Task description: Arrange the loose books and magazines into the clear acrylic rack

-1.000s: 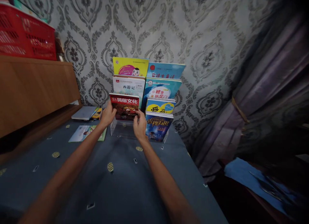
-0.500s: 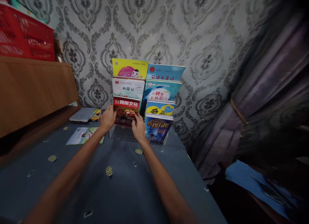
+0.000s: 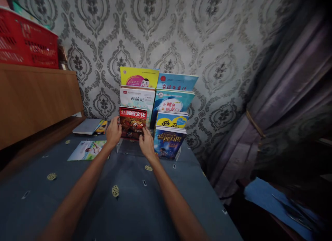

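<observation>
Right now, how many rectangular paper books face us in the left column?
3: yellow book at back, white book in the middle, dark-red book in front; others may be hidden behind.

Blue-grey cloth point(image 3: 135, 213) over a table, with a rack and a few flat books on it.

The cloth is printed with yellow spotted pods and small pale-edged rectangles; its right edge slants away toward the wall. The clear rack point(image 3: 129, 146) stands near the back, filled with upright books point(image 3: 168, 142). Left of it, a thin book point(image 3: 84, 151) with a pale blue and green cover lies flat. Farther back, a grey book point(image 3: 86, 126) lies against a yellow one point(image 3: 102, 127); whether they overlap is hard to tell.
</observation>
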Available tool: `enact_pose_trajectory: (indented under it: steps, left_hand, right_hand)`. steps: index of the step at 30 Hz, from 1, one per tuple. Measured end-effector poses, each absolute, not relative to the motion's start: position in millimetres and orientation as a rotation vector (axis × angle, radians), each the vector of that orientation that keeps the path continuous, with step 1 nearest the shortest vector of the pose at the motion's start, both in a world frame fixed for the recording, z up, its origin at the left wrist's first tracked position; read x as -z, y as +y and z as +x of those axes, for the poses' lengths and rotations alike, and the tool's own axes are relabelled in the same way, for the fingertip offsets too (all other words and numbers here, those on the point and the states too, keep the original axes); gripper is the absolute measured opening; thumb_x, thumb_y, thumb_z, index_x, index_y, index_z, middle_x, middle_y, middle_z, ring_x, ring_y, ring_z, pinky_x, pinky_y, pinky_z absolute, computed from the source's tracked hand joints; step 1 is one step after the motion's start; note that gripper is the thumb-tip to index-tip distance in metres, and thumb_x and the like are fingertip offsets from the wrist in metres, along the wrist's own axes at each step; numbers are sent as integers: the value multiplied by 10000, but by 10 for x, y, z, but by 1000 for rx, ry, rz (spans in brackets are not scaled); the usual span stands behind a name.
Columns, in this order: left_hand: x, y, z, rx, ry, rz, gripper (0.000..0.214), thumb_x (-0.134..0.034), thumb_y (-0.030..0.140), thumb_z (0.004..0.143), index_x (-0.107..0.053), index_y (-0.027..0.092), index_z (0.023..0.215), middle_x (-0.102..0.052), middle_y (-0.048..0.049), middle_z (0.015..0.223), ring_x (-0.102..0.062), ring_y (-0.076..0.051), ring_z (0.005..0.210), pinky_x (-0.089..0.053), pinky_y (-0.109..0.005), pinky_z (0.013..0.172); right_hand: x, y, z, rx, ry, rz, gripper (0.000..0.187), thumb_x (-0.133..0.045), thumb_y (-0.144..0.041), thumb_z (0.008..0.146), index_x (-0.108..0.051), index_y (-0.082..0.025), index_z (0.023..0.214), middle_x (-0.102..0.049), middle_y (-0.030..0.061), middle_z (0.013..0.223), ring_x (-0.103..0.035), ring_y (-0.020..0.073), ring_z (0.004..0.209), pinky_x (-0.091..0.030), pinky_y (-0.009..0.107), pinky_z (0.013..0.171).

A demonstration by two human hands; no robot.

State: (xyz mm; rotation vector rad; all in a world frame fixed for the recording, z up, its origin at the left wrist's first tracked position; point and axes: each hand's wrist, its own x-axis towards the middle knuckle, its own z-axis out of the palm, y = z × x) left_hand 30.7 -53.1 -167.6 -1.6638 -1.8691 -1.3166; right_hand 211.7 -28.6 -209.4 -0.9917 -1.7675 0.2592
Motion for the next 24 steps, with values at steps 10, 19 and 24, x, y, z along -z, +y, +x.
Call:
enact_pose_trajectory:
  steps: [10, 19, 24]
  left_hand:
    - [1959, -535, 190, 1557, -1741, -1714, 343, -408, 206, 880, -579, 174, 1175, -641, -95, 1009, -616, -246, 971, -493, -383, 912]
    - [1934, -593, -66, 1663, -1720, -1656, 274, -409, 224, 883, -589, 181, 1085, -678, -83, 980, -641, -234, 936, -514, -385, 879]
    - [1996, -670, -196, 1644, -1802, -1655, 280, -399, 234, 899, -595, 164, 1086, -694, -100, 1016, -659, -239, 952, -520, -384, 882]
  right_hand:
    - [2064, -300, 2160, -277, -1779, -960, 425, -482, -163, 887, -670, -122, 1266, -593, 164, 1434, -542, 265, 1356, -401, 441, 1169]
    - [2048, -307, 2178, -289, -1792, -925, 360, -501, -142, 884, -713, -150, 1176, -649, 153, 1359, -544, 269, 1352, -418, 452, 1151]
    - [2006, -338, 2185, -298, -1818, -949, 346, -509, -145, 884, -712, -150, 1164, -654, 155, 1344, -551, 266, 1340, -419, 441, 1145]
